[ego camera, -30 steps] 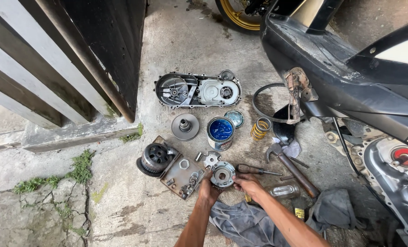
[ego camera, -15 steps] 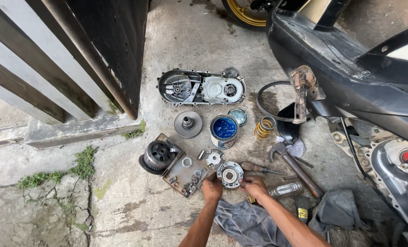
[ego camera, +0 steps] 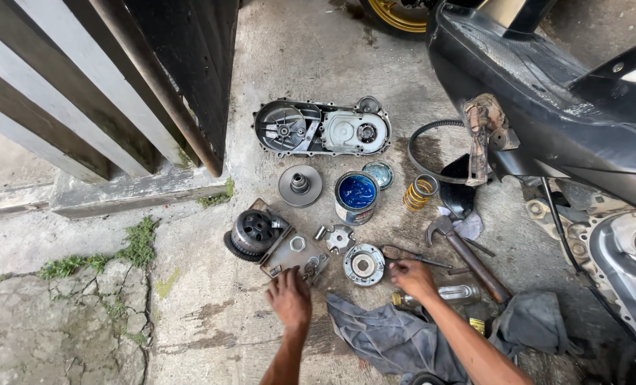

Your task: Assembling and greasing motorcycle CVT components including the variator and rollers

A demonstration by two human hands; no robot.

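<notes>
Left hand (ego camera: 289, 296) fingers spread at metal tray (ego camera: 289, 253), holding nothing; right hand (ego camera: 412, 278) pinching pliers (ego camera: 410, 257) — keep grip firm beside clutch plate (ego camera: 364, 264).

left hand (ego camera: 290, 296) spread, right hand (ego camera: 412, 276) curled

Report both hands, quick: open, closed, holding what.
Left hand: fingers spread, holding nothing, fingertips at the edge of the flat metal plate.
Right hand: closed on the pliers, beside the round metal disc.

The scooter (ego camera: 546, 93) runs off the right edge; small parts under the left hand's fingers (ego camera: 283, 279) are too small to tell.
</notes>
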